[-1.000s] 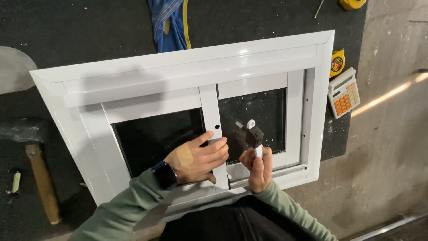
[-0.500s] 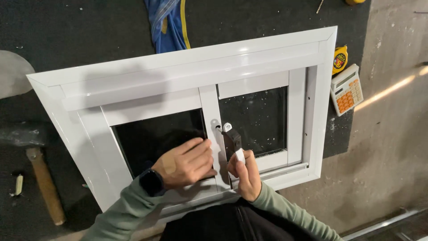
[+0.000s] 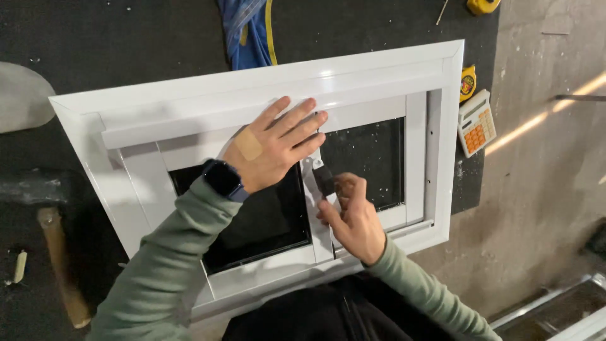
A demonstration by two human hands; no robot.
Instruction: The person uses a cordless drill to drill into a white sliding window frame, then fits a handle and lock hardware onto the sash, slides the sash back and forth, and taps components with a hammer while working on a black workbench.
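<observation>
White window frame (image 3: 189, 104) lies flat on the dark mat. Left hand (image 3: 274, 148) is open, fingers spread, palm pressing the sash top rail. Right hand (image 3: 353, 218) pinches a small black latch piece (image 3: 324, 180) against the centre stile (fingers closed around it).

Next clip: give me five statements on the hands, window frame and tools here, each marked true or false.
1. The left hand lies spread flat on the white window frame. True.
2. The right hand is empty. False: its fingers grip a small dark part at the frame's centre bar.
3. A calculator lies right of the frame. True.
4. The left wrist is bare. False: it wears a dark watch.
5. The wooden-handled hammer rests on top of the frame. False: it lies on the dark mat to the frame's left.
</observation>
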